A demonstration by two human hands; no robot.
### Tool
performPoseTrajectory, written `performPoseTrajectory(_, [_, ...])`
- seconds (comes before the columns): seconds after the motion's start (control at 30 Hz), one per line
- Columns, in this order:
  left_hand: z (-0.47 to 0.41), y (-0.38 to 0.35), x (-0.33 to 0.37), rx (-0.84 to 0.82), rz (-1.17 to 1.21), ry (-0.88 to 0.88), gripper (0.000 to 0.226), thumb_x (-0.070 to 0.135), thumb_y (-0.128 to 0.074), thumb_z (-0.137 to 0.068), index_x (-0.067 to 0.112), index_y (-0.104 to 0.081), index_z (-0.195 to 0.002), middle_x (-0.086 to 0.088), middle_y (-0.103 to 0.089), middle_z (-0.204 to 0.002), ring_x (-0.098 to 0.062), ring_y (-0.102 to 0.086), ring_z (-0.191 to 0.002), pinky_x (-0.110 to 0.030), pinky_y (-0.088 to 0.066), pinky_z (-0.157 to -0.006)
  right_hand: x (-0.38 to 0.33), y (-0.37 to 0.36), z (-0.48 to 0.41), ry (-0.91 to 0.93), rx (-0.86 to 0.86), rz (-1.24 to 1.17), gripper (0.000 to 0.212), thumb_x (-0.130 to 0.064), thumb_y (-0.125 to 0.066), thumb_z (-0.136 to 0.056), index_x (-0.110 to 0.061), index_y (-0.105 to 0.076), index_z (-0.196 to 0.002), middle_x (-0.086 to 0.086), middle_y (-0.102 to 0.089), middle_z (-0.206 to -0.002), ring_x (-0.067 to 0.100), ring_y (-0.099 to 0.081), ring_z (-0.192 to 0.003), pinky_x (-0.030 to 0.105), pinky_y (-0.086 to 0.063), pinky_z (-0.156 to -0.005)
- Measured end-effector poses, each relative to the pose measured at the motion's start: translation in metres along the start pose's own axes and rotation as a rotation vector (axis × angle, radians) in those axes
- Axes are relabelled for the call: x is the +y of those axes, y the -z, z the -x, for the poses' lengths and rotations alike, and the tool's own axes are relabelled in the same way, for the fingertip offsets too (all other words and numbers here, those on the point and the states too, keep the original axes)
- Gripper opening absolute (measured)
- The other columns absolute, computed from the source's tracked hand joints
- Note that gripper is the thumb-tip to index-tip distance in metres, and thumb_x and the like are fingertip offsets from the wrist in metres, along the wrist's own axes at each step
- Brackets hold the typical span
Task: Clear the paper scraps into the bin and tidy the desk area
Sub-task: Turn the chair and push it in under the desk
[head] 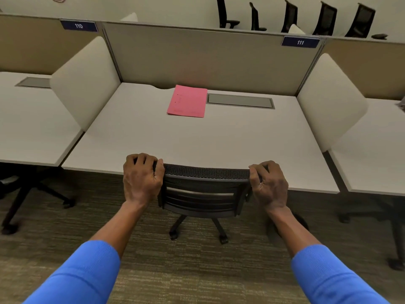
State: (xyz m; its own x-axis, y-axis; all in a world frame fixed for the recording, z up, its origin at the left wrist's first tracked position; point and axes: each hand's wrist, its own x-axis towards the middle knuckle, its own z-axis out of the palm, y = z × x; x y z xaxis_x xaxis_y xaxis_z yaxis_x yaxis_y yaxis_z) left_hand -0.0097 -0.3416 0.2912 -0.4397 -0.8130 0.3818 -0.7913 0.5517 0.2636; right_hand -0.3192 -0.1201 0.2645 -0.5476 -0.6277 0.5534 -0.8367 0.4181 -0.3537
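Both hands, left [141,178] and right [270,185], grip closed around the chair [203,189] back's top edge; beyond the chair, a pink folder [187,101] lies on the tabletop [135,137].

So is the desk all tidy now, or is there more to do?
Nearly. No paper scraps show on the desk; only a pink folder lies at the back. Right now the left hand and right hand grip the chair backrest at the desk edge. No bin is in view.
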Motion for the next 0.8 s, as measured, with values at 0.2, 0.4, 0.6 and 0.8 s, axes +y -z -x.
performPoseTrajectory(0.2, [-0.002, -0.002, 0.001, -0.018, -0.028, -0.001, 0.052, 0.048, -0.036, -0.106, 0.014, -0.074, -0.102, -0.008, -0.075, -0.105, -0.033, -0.056, -0.108, -0.045, -0.046, -0.080, 0.002, 0.004, -0.004, 0.025, -0.018, 0.008, 0.055, -0.058, -0.031, -0.107, -0.023, -0.073, -0.099, 0.002, -0.061, -0.096, 0.020, -0.056, -0.088, 0.026, -0.038, -0.063])
performPoseTrajectory(0.4, [-0.001, -0.005, 0.000, -0.007, -0.037, 0.001, 0.049, 0.048, -0.037, -0.106, 0.015, -0.074, -0.103, -0.008, -0.075, -0.105, -0.033, -0.056, -0.108, -0.044, -0.046, -0.078, 0.001, 0.003, -0.004, 0.021, -0.018, -0.001, 0.059, -0.059, -0.032, -0.107, -0.020, -0.075, -0.099, 0.004, -0.062, -0.095, 0.021, -0.058, -0.087, 0.026, -0.039, -0.062])
performPoseTrajectory(0.6, [-0.001, -0.005, -0.003, -0.006, -0.041, 0.004, 0.049, 0.050, -0.035, -0.107, 0.018, -0.072, -0.104, -0.006, -0.074, -0.107, -0.031, -0.054, -0.109, -0.043, -0.046, -0.078, -0.005, 0.010, -0.004, 0.007, -0.042, -0.006, 0.066, -0.062, -0.028, -0.106, -0.018, -0.077, -0.100, 0.005, -0.064, -0.096, 0.022, -0.059, -0.088, 0.026, -0.040, -0.063])
performPoseTrajectory(0.8, [0.000, 0.004, 0.001, -0.066, -0.056, 0.011, 0.050, 0.053, -0.032, -0.107, 0.021, -0.071, -0.108, -0.003, -0.073, -0.112, -0.028, -0.054, -0.112, -0.046, -0.048, -0.085, -0.011, 0.021, -0.003, -0.018, -0.138, 0.008, 0.055, -0.057, -0.036, -0.104, -0.020, -0.076, -0.107, 0.006, -0.065, -0.104, 0.024, -0.060, -0.096, 0.036, -0.050, -0.073])
